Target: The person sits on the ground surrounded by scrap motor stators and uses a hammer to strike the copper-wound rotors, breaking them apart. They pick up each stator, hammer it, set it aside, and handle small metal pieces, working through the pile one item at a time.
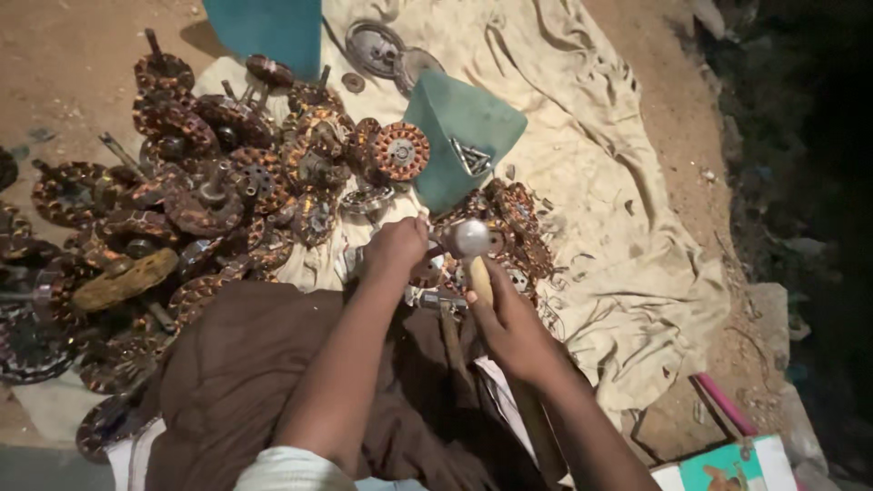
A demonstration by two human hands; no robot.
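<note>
Hammer (pixel 473 244), metal-headed with a wooden handle, is gripped in the right hand (pixel 511 327) just above a copper-wound motor stator (pixel 435 273) lying on the cream cloth (pixel 600 182) near the knees. The left hand (pixel 396 247) is closed around something at the stator; exactly what is held cannot be told. Risk noted: the left-hand fingers lie very near the hammer head, so a glancing blow could catch them. The stator rests on soft cloth and could shift under a strike. A pile of similar stators (pixel 209 182) is crowded close by.
</note>
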